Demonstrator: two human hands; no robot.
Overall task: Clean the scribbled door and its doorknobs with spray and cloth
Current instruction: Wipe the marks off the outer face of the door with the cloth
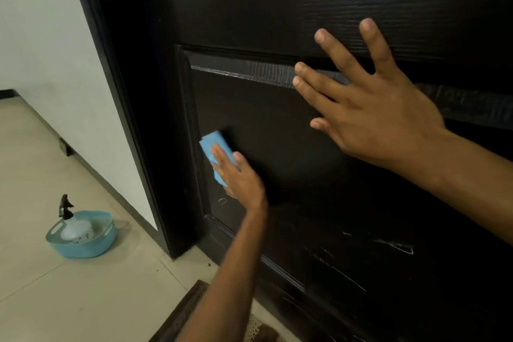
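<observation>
The black panelled door (319,3) fills the right of the view. White scribbles (394,247) mark its lower part, and a small one sits just under my left hand. My left hand (238,175) presses a folded blue cloth (212,147) flat against the lower panel near its left edge, with straight fingers lying over the cloth. My right hand (372,103) rests flat on the door higher up, fingers spread across the panel moulding. No doorknob is in view. The spray bottle (69,222), clear with a black trigger, stands in a blue basin on the floor to the left.
The blue basin (83,247) sits on beige floor tiles near the black door frame (130,119). A white wall runs along the left. A dark doormat (180,314) lies at the door's foot.
</observation>
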